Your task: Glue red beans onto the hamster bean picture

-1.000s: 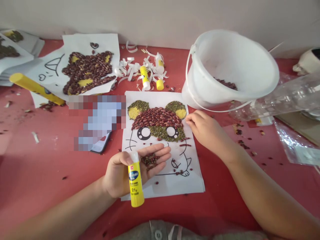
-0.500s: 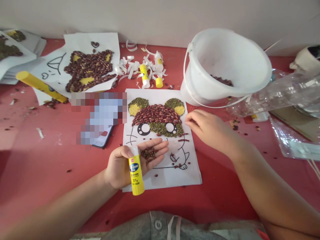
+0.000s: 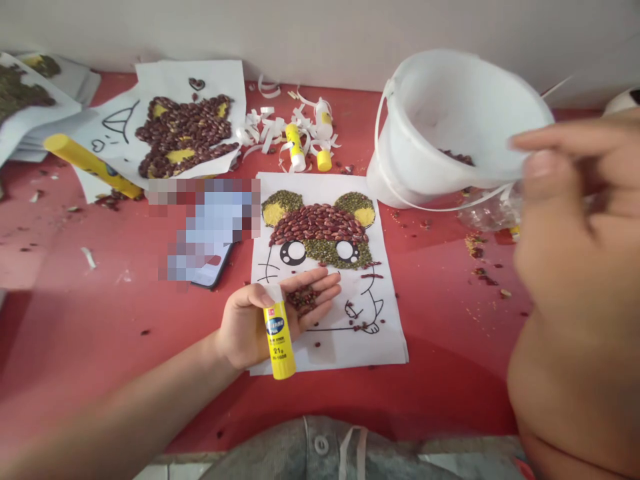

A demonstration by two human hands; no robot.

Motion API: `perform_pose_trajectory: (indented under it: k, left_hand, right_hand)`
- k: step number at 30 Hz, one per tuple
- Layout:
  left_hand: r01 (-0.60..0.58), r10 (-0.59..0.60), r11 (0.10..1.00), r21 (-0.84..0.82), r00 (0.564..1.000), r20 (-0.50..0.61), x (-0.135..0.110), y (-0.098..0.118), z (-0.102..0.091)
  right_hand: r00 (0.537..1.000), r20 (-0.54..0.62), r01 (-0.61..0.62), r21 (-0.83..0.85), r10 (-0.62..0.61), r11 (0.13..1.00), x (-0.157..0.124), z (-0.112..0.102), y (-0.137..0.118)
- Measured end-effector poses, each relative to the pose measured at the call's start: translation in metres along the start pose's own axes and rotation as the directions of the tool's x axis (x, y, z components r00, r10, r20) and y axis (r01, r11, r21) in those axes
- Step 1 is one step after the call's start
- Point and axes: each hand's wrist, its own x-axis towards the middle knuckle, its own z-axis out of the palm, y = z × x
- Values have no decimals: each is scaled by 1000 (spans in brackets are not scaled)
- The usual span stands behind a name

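My left hand (image 3: 245,327) lies palm up over the lower left of the drawing, its thumb clamping a yellow glue stick (image 3: 280,340) across the palm. Small red and green beans (image 3: 303,299) rest in that palm. Beneath is a hamster drawing (image 3: 387,347) on white paper. Red beans (image 3: 320,223) cover its forehead, green beans (image 3: 327,255) fill the area round the eyes, and its ears hold yellow grains (image 3: 274,214) edged in green. My right hand (image 3: 575,187) is raised at the right, before the bucket's rim, thumb and forefinger close together. It is blurred; whether it holds anything is unclear.
A white bucket (image 3: 387,160) with red beans inside stands behind the paper. To the left are a phone (image 3: 220,260), a tilted yellow tube (image 3: 93,167) and a bean-covered picture (image 3: 187,133). Paper strips and small glue containers (image 3: 295,148) lie at the back. Loose beans dot the red table.
My right hand has left the drawing's right edge and swung up and right, nearer the camera. The left hand still holds the glue stick and beans. The view has shifted slightly.
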Motion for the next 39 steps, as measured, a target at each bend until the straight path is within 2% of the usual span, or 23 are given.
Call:
perform_pose_trajectory:
  k: [1,2,4,6,10,16,19,22,26,31,36,39]
  left_hand:
    - [2,-2,1000,2,1000,-11,0,0,0]
    - [-1,1,1000,3,1000,-18,0,0,0]
    - [0,0,1000,5,1000,-16,-1,-1,0]
    - [-7,7,1000,9,1000,-7,-1,-2,0]
    - [-22,22,999,33,1000,-16,0,-3,1]
    - [10,-10,998,56,1000,-11,1,-5,3]
    - [32,-31,997,65,999,-10,1,-6,2]
    - [47,-45,994,94,999,-25,1,-6,1]
    - [15,-3,974,227,999,-50,-1,-8,2]
    - [-12,44,909,416,997,-69,-3,-13,8]
    - [92,32,854,512,973,-228,-4,-18,16]
    - [146,-7,823,550,969,-246,-3,-19,18]
  right_hand:
    - [1000,20,-12,31,12,999,-2,4,-11]
    - [996,76,39,135,-50,990,-3,10,-22]
    - [936,264,130,352,-231,927,-8,27,-40]
    - [869,370,119,487,-328,865,-14,45,-53]
    - [834,435,59,542,-340,838,-25,69,-62]
    - [809,453,121,495,-374,861,-29,72,-61]
    - [807,446,159,467,-386,870,-29,72,-62]
    - [813,453,105,506,-367,856,-29,70,-62]
    - [850,435,-70,650,-295,756,-28,66,-63]
    - [880,415,-178,742,-233,647,-26,62,-67]
    - [873,450,-283,782,-188,555,-31,64,-74]
    - [878,443,-297,802,-183,517,-35,68,-78]
